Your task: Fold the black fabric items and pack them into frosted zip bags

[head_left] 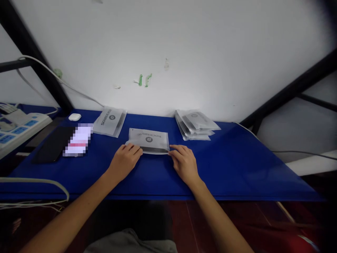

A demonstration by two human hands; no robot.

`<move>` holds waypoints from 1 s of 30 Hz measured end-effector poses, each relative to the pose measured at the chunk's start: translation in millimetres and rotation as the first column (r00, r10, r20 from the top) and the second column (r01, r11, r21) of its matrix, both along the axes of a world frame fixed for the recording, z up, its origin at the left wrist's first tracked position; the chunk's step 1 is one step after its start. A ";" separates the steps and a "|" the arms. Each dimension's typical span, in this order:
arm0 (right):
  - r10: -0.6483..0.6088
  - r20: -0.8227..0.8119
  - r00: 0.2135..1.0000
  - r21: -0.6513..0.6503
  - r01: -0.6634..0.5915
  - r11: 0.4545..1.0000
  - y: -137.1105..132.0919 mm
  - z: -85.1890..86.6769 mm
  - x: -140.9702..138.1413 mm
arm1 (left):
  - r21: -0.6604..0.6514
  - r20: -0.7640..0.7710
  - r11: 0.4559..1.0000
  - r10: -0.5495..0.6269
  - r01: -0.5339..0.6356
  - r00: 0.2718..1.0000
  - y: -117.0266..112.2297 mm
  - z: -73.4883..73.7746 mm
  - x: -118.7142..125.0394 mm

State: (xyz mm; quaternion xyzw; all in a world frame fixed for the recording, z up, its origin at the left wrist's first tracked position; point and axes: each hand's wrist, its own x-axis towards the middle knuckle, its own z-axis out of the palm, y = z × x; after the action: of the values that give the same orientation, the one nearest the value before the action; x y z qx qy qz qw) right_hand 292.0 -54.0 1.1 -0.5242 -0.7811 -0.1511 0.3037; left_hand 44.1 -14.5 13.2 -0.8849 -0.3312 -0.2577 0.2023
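Observation:
A frosted plastic pouch (149, 140) with a dark round logo and ROCKBROS lettering lies flat on the blue tabletop in front of me, its print upside down to me. The fingers of my left hand (128, 156) are bent over its near left corner, with the thumb mostly hidden. At the near right corner, my right hand (183, 161) pinches the pouch's edge between thumb and fingers. Something dark shows through the lower part of the plastic.
A similar pouch (111, 121) lies at the back left, and a stack of several pouches (197, 123) at the back right. To the left are a black phone (52, 146), a lit, blurred-out screen (78, 140), a white earbud case (74, 117) and a power strip (23, 130).

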 end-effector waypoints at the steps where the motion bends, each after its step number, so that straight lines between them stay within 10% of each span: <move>1: -0.008 0.004 1.000 -0.004 0.008 1.000 -0.2 0.5 0.0 | 0.009 0.003 1.000 -0.001 0.001 1.000 -1.3 0.4 -0.4; 19: -0.084 -0.077 0.993 -0.142 0.073 0.987 -0.3 0.9 13.1 | -0.202 0.042 0.975 0.107 -0.096 0.993 -14.6 -0.6 -32.7; 30: -0.221 -0.274 0.936 -0.337 0.122 0.934 32.1 21.6 -3.5 | -0.646 0.048 0.691 0.461 -0.325 0.886 19.2 24.2 -1.9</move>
State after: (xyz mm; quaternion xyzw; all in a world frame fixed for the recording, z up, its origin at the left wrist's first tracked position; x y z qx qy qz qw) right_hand 288.5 -21.9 22.7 -0.6497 -0.6891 0.0324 0.3194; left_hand 42.2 4.8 37.4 -0.7771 -0.5986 -0.1748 -0.0851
